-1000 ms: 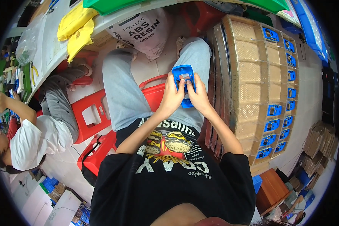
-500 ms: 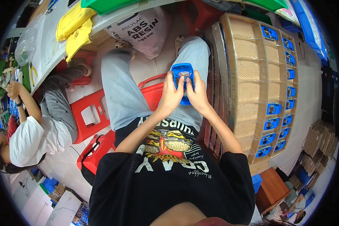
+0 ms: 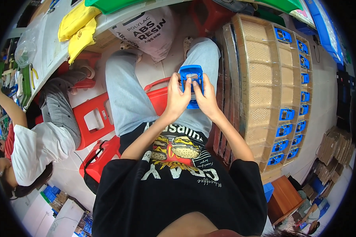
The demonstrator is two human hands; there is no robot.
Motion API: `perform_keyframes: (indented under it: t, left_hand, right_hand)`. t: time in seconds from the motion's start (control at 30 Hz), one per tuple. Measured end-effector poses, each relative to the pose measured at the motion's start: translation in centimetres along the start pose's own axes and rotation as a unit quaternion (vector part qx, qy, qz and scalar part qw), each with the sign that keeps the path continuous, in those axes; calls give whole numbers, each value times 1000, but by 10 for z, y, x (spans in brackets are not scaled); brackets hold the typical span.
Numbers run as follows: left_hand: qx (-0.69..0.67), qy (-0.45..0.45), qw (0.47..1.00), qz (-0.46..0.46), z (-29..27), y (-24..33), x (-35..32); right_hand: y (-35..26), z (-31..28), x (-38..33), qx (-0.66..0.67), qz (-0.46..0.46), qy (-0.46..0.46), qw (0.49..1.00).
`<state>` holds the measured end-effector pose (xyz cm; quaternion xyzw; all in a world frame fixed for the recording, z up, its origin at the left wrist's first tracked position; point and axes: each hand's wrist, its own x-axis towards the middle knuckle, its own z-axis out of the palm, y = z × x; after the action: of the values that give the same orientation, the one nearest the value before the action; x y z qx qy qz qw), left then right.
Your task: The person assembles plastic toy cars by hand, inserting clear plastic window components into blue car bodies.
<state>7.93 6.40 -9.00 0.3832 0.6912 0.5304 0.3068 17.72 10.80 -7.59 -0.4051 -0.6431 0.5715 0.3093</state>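
Observation:
Both of my hands hold a blue plastic toy car body above my right thigh. My left hand grips its left side and my right hand its right side. The two thumbs press close together on its middle, next to an opening in the shell. The fingers beneath are mostly hidden. The near end of the shell shows between my wrists.
To my right stands a divided tray with several blue car bodies in its right-hand compartments. A white table with a yellow cloth is at far left. A white printed sack lies ahead; a co-worker sits left near red stools.
My hands stay nearly in place, with the car body turned slightly between them. The co-worker at left has leaned and reached a hand farther out over the table.

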Motion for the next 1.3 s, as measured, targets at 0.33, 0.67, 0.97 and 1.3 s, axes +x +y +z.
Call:
perform_keyframes:
  t: [0.33,0.67,0.97,1.3]
  left_hand:
    - [-15,30,999,-33,-15,-6,9]
    - [26,-47,999,6,-9,6,-6]
    - [-156,-39,987,2,-132,60,31]
    - [444,205,873,0,-422,25,253]
  right_hand:
    - [13,9,-1,127,85,-85,985]
    - [8,4,0,11,49,-37,998]
    - [-32,-103,4,8,7,-78,997]
    - [59,-284,-72,-545,220,491,643]
